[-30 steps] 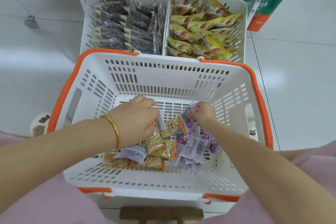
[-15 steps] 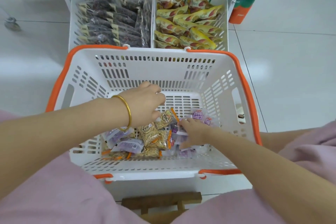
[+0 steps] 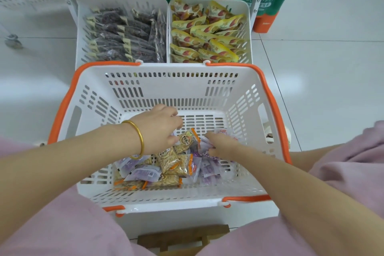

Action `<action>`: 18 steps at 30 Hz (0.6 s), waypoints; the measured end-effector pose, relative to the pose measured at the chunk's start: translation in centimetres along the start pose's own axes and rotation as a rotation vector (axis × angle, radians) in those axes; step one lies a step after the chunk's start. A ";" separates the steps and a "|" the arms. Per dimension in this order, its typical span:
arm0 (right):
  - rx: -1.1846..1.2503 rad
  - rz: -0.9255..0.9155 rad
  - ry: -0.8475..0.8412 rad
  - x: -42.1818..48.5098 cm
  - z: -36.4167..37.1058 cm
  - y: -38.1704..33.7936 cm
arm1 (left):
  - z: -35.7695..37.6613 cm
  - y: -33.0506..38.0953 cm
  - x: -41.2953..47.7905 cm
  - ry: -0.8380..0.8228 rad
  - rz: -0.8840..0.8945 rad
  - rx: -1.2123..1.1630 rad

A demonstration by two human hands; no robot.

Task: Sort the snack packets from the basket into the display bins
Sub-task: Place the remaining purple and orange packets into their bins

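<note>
**Both hands down in the basket, splitting the pile by kind**

I have the basket (image 3: 272, 97) pulled in against my knees, with the display bins straight beyond its far rim, so a lift forward should be all a packet needs. What remains lies heaped on the basket floor towards my side: the orange-trimmed nut packets (image 3: 172, 164) in the middle and left, the purple packets (image 3: 209, 167) mostly on the right. That, I think, is why each hand works its own side.

My left hand (image 3: 158, 129) hangs over the topmost nut packet (image 3: 187, 140), its fingers curled down onto the packet's upper left edge. The tips are hidden under my knuckles, so I cannot tell whether I have it pinched or am only touching it. My right hand (image 3: 220, 145) lies low on the purple packets, fingers stretched forward and pressing rather than closed.

That top nut packet is propped on the heap, its long axis running from near-left to far-right, with the orange sealed end towards the far wall. The packets under it lie flatter and at mixed angles.

The dark-packet bin (image 3: 83, 33) and the yellow-packet bin (image 3: 248, 33) both look well filled.
</note>
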State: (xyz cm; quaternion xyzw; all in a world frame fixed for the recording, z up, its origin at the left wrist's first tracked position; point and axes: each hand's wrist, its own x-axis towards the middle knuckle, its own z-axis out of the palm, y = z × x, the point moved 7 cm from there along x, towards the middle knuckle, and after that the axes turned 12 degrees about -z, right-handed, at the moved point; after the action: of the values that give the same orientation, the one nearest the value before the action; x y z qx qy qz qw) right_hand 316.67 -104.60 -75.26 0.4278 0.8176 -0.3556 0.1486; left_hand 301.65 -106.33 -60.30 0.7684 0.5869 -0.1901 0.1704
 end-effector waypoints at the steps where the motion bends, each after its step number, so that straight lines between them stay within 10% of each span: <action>1: 0.032 0.016 0.034 -0.1 -0.9 0.1 | -0.2 0.0 0.1 -0.004 0.001 -0.005; 9: 0.861 -0.017 0.221 -4.6 -10.6 -2.7 | -5.2 -0.8 2.1 0.001 -0.013 -0.182; 18: 1.045 -0.142 0.415 -8.4 -19.4 -7.2 | -9.9 0.0 2.5 -0.107 0.062 -0.816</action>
State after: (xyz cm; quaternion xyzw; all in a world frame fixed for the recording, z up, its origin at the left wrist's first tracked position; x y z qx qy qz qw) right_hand 317.05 -98.61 -53.75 0.4495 0.5715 -0.6308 -0.2710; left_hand 303.19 -99.47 -52.96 0.6441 0.5810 0.0239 0.4970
